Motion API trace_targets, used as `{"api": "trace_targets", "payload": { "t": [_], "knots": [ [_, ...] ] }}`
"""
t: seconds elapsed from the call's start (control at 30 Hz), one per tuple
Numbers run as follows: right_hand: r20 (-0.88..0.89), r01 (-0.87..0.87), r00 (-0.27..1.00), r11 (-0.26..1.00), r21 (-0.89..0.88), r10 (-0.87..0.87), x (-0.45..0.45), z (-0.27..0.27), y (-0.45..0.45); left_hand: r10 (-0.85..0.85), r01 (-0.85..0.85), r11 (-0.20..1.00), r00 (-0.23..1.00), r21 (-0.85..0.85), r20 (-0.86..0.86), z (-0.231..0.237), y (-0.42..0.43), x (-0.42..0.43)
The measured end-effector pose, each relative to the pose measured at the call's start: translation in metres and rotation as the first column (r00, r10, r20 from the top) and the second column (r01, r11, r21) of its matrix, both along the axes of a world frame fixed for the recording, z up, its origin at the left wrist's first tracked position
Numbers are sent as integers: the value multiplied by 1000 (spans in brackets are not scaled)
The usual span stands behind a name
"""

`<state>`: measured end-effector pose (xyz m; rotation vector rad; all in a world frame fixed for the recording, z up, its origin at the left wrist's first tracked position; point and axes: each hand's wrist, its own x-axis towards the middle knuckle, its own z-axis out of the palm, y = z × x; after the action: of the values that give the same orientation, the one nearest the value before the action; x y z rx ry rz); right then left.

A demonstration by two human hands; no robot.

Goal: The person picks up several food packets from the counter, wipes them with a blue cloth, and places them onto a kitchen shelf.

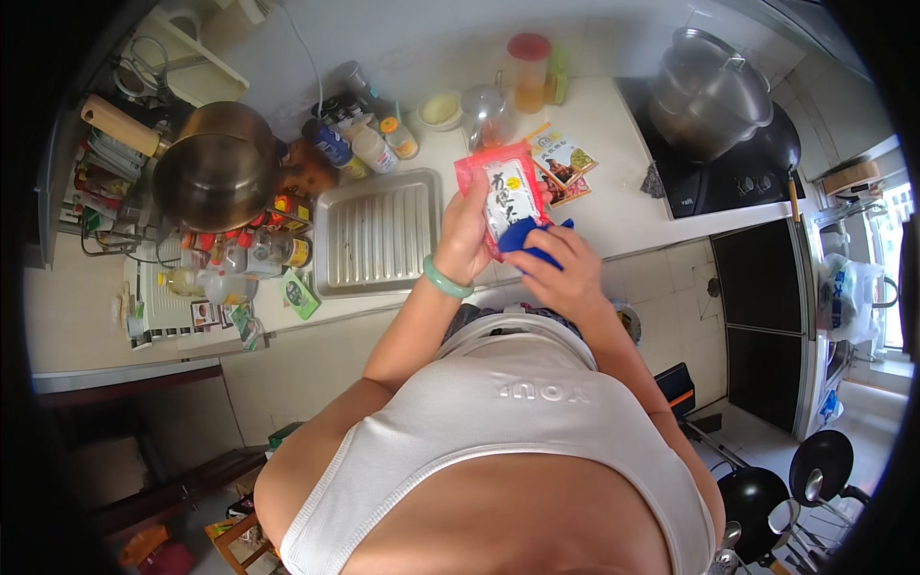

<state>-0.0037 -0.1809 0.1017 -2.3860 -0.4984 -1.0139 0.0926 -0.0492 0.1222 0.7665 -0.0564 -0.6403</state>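
Note:
My left hand [461, 231], with a jade-green bangle [447, 279] on its wrist, grips a red-and-white plastic food packet [506, 192] above the counter's front edge. The packet bears large dark writing and a yellow spot. A bunched blue cloth [514, 237] is in my right hand [569, 272], pressed against the packet's lower end and covering part of it. Behind the packet, a few flat seasoning packets [564, 152] lie overlapping on the white counter [614, 165]. To the left is a ribbed stainless-steel tray [377, 233].
A steel pot [708, 100] stands on the black cooktop [708, 190] at right. Bottles and jars [374, 149] crowd the left, beside a wooden-handled saucepan [212, 169]. A glass teapot [489, 115], a bowl [440, 110] and a red-lidded pitcher [530, 75] stand along the wall.

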Motion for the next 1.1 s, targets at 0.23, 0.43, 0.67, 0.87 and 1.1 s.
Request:
{"api": "trace_targets", "payload": {
  "t": [0.23,0.43,0.67,0.87,1.1],
  "knots": [
    [-108,318,948,858,403,-301,-7,-4,-42,6,-9,997,999,-82,-43,21,9,0],
    [49,-9,999,997,-80,13,-6,42,9,-39,36,996,999,-76,-33,8,6,-4],
    [-126,407,911,814,414,-392,11,18,-42,-64,61,993,997,-97,-30,11,18,-10],
    [-78,23,997,984,177,-9,27,72,8,-14,10,999,997,-52,-82,16,15,-13],
    [-105,-3,994,943,332,40,42,80,3,-1,2,1000,1000,26,-18,44,21,-12]
  ]
}}
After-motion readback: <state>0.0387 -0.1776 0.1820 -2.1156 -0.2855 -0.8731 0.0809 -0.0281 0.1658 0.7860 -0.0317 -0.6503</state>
